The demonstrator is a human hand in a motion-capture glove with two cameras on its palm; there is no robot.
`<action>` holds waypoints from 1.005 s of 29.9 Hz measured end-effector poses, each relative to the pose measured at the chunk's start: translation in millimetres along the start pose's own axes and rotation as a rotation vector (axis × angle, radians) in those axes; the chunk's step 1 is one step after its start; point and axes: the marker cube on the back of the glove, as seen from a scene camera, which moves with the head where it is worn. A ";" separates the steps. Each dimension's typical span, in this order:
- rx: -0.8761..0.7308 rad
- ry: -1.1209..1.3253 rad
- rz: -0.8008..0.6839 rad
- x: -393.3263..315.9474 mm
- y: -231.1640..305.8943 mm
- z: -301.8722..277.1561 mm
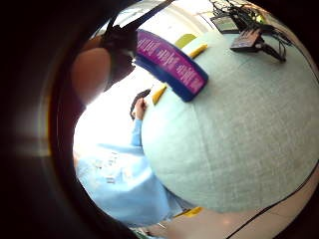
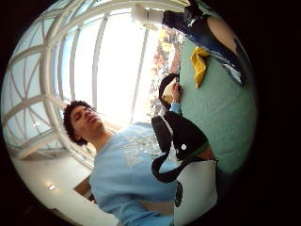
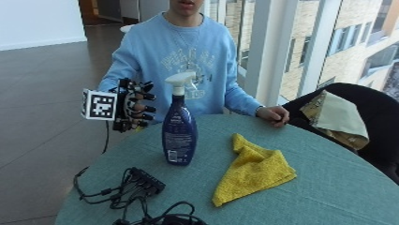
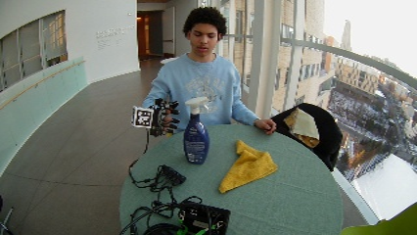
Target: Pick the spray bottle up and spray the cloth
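A dark blue spray bottle [image 3: 180, 131] with a white trigger head stands upright on the round teal table [image 3: 330, 197]. Just to one side of it a yellow cloth [image 3: 254, 171] lies crumpled on the table. My gloved right hand [image 3: 134, 107] hovers in the air on the bottle's other side, at the height of its neck. Its fingers are relaxed, point toward the bottle and stay a short gap away. The little finger side palm view has the bottle's purple label [image 1: 172, 63] close by, with the cloth [image 1: 159, 93] behind it. The person's bare left hand [image 3: 274, 115] rests on the table's far edge.
A tangle of black cables and a power strip [image 3: 137, 185] lies on the table's near side, with a black device [image 4: 205, 218] at the edge. Beside the table a black chair [image 3: 374, 136] carries a pale folded cloth [image 3: 336, 117]. Tall windows stand behind.
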 end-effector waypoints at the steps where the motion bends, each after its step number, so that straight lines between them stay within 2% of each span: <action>1: -0.005 -0.013 0.006 2.7 -3.0 -1.7; 14: -0.031 -0.040 0.050 21.1 -39.4 -13.8; 30: -0.104 -0.052 0.055 28.9 -111.7 27.0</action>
